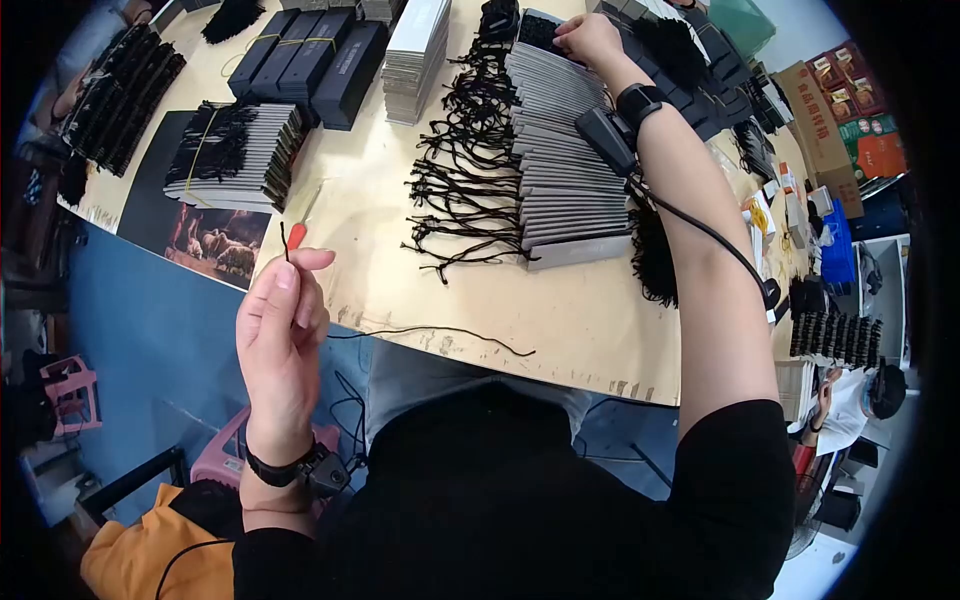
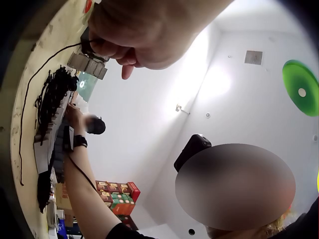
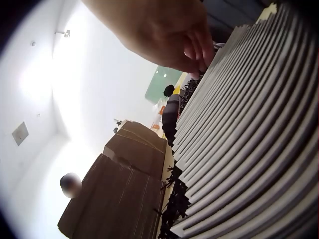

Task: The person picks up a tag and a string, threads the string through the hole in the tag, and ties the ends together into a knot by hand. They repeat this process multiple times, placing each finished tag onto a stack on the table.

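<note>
My left hand (image 1: 280,320) is raised in front of the table's near edge, thumb and forefinger pinching a thin black cord (image 1: 283,238). The cord's long tail lies along the table edge. My right hand (image 1: 592,42) reaches to the far end of a long row of grey slabs (image 1: 570,150) standing on edge, with black knotted cords (image 1: 465,190) spread from their left side. In the right wrist view, the bent fingers (image 3: 202,52) are right at small black pieces (image 3: 189,89) beyond the slabs; I cannot tell whether they hold one.
A red-handled tool (image 1: 296,236) lies beyond my left hand. Farther left are a banded slab bundle (image 1: 225,150), a sheep picture (image 1: 215,240) and dark boxes (image 1: 345,75). A pale stack (image 1: 415,50) stands mid-table. Other people sit around. A pink stool (image 1: 220,455) is below left.
</note>
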Tool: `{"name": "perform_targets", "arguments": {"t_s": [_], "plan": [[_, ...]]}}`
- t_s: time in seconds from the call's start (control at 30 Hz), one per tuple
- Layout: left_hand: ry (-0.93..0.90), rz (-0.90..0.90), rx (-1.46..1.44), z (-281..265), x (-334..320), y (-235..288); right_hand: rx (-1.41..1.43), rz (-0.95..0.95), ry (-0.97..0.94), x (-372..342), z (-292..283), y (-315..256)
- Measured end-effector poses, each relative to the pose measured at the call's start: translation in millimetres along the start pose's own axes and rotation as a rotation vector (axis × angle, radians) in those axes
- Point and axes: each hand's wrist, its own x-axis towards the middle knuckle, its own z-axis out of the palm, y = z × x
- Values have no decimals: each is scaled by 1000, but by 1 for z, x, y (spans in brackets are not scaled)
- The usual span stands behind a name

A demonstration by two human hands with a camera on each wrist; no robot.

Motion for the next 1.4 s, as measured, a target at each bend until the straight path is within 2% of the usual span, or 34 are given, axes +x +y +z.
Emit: {"name": "perform_targets", "arguments": {"t_s": [0.03,0.17,0.3,0.37,0.43,0.53,0.73,0.83,0.87,0.9,0.97,1.0,1.07,1.13,1.2,1.23,1.3,1.4], "plan": [[-1,2,0,-1,0,-1,150,51,-13,3,0,3],[-9,-33,80,0,-1,-2,249,73,4,16,3,19],[-15,-44,121,5,4,-7,158,-83,51,16,-1,15],[-31,-63,127,5,5,-7,-110,-147,117,18,5,18],[-48,-91,132,6,5,-8,-97,-158,108,12,4,14],[-51,-85,124,6,4,-13,103,-64,37,6,2,9],[-63,-121,126,7,4,-14,243,30,52,-11,-14,-7],[-72,-126,132,7,5,-15,184,-11,63,-11,-14,-5],[-77,-129,127,7,5,-15,101,-83,119,-5,-8,4],[-81,-121,122,8,5,-15,131,-101,77,-6,-11,1],[-69,-140,122,10,6,-15,453,48,-90,-11,-18,-1],[-73,-135,119,10,7,-15,450,45,-84,-20,-25,-7],[-114,-127,90,11,8,-16,932,125,-145,-51,-44,-28],[-142,-117,107,16,10,-14,1206,94,-189,-94,-62,-56],[-168,-115,125,27,12,-10,1378,118,-221,-142,-75,-83],[-225,-106,112,35,14,-7,1378,130,-221,-166,-79,-92],[-287,-121,102,53,16,0,1494,42,-292,-212,-84,-104],[-371,-67,151,82,15,5,1511,11,-146,-263,-81,-117]]}}
